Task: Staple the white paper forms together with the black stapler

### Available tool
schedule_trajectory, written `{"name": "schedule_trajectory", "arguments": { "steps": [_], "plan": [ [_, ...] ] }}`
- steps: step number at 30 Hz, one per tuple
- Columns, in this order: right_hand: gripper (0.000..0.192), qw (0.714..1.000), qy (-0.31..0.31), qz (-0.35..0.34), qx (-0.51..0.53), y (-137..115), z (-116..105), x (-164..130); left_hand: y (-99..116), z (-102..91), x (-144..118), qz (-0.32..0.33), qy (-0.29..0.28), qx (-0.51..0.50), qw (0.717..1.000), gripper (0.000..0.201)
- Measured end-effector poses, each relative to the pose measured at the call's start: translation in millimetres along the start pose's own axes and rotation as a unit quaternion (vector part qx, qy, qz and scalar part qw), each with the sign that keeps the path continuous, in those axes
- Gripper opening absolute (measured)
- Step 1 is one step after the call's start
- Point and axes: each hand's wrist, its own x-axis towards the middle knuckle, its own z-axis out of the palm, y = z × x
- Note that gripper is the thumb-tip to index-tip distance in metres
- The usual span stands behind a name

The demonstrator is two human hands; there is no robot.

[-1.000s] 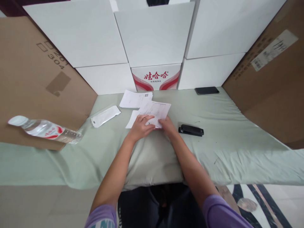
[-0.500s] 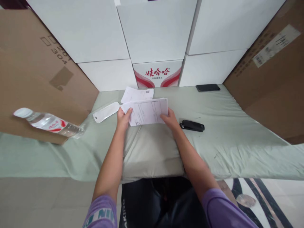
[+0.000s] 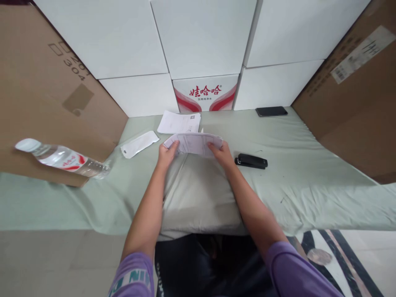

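Between my two hands I hold printed paper sheets, tipped up so they look narrow and slightly bowed. My left hand pinches their left end, thumb on the printed face. At the right end my right hand does the same. Just behind them a stack of white printed papers lies on the cloth. A black stapler rests to the right of my right hand. Left of my left hand is a white packet in clear plastic. My other fingers are hidden behind the sheets.
A green cloth covers the table. White boxes are stacked along the back. Brown cartons stand at the left and right. A water bottle leans at the left, and a black phone lies back right.
The sheets have tilted from facing me to a steeper, nearly edge-on angle and now bow. Both hands stay on their ends, with the left hand moved slightly right.
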Motion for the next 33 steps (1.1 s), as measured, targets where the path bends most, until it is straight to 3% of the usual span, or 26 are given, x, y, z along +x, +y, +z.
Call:
{"name": "schedule_trajectory", "arguments": {
  "steps": [7,20,26,33],
  "plan": [
    [0.043,0.999,0.000,0.011,-0.048,25.2,6.2,-0.1,-9.3,0.5,-0.3,-0.011,-0.036,0.070,0.997,0.047],
    [0.028,0.995,-0.036,0.026,-0.091,33.7,8.4,0.3,-12.8,-2.2,-1.6,-0.025,0.045,-0.003,0.999,0.050],
    [0.029,0.994,-0.037,0.008,-0.105,26.3,7.1,0.1,-18.8,0.4,3.1,-0.027,0.102,-0.042,0.994,0.059],
    [0.047,0.994,-0.030,0.045,-0.097,10.9,5.0,-10.6,-21.7,-0.2,6.9,-0.028,0.095,-0.039,0.994,0.062]
  ]
}}
